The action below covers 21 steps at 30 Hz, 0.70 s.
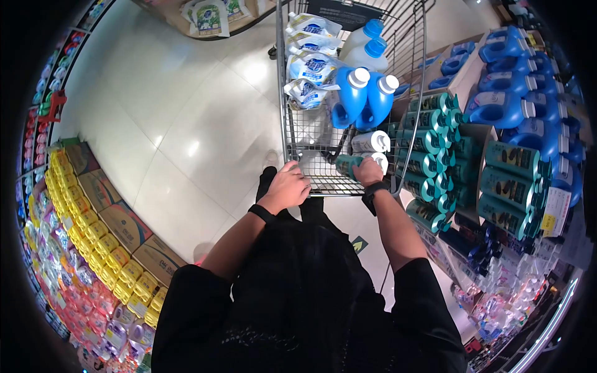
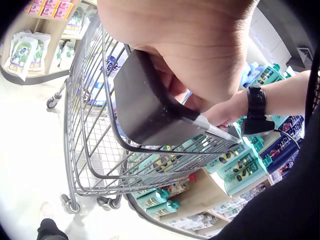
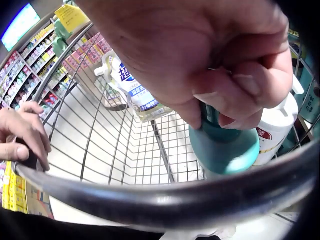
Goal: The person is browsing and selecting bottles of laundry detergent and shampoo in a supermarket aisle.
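My right hand (image 1: 369,171) pinches a green pump bottle (image 3: 225,150) near its top, inside the shopping cart (image 1: 283,127) by its near right corner. In the right wrist view the fingers cover much of the bottle's upper end. Beside it lie white bottles (image 1: 368,142). My left hand (image 1: 289,184) grips the cart's near left corner, where the left wrist view shows a black plastic corner piece (image 2: 145,107) with fingers behind it. Farther forward in the cart are blue jugs (image 1: 352,98), white refill pouches (image 1: 311,67) and pale bottles with blue caps (image 1: 375,48).
On the right, a display holds green pump bottles (image 1: 421,163) and blue jugs (image 1: 497,109) close to the cart's side. Yellow bottles (image 1: 99,233) line cardboard boxes (image 1: 127,224) on the left. Tiled floor (image 1: 186,124) lies between, with another shelf (image 1: 239,28) ahead.
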Tool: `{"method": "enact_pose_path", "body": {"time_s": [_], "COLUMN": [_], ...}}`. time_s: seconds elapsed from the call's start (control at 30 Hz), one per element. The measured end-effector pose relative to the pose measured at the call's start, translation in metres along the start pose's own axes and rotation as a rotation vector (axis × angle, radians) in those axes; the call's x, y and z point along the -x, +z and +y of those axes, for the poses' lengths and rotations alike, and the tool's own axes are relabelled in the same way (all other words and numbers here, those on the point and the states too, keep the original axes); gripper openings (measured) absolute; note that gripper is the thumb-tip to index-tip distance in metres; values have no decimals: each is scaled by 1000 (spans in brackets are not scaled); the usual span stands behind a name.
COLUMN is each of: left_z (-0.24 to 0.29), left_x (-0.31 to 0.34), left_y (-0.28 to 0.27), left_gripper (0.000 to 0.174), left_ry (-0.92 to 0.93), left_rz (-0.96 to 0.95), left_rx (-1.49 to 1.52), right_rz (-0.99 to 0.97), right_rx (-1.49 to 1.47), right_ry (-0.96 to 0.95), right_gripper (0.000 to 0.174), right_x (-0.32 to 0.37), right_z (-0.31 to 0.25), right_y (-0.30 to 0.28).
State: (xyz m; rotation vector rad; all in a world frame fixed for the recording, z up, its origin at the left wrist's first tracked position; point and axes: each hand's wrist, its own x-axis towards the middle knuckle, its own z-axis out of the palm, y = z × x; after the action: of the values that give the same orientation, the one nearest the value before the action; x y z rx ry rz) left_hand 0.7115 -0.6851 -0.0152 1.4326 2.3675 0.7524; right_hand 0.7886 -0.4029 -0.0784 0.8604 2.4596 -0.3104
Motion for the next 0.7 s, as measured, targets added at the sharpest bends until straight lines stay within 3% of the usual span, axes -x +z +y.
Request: {"method": "enact_pose_path", "body": {"time_s": [0.3,0.33,0.43,0.5,0.53,0.6,0.63,0.7], "left_z": [7,7,5,8,10,14,16,18], "left_x": [-5,-5,-6,-10,-12,-17,-22,-32], "left_y": [-6,-4,0,0,-1,-2,1,5], "left_gripper": [9,9,11,18,18,23,23,23], "left_ry": [-42,-5,43,-81,-21,-132,-84,-236], "left_rz": [-34,-49,-77,-123,-147,-135,-156,-114], "left_rx": [55,50,79,36,41,20,16,244], "right_rz": [-33,-44,-9,38,67,260,355,582], "right_rx": [-95,-37,-175,-298,-360,-567,-739,-863], "right_ry": [148,116,154,155,121,64,118,197], "right_gripper": [52,41,33,29,27,26,21,15], "right_x": [0,10,23,54,76,116,130,157], "right_z": [-13,-18,-21,-21,-15,4,17,46], "right_y": [-13,-25,-27,-53,-67,-83,-80,-69]}}
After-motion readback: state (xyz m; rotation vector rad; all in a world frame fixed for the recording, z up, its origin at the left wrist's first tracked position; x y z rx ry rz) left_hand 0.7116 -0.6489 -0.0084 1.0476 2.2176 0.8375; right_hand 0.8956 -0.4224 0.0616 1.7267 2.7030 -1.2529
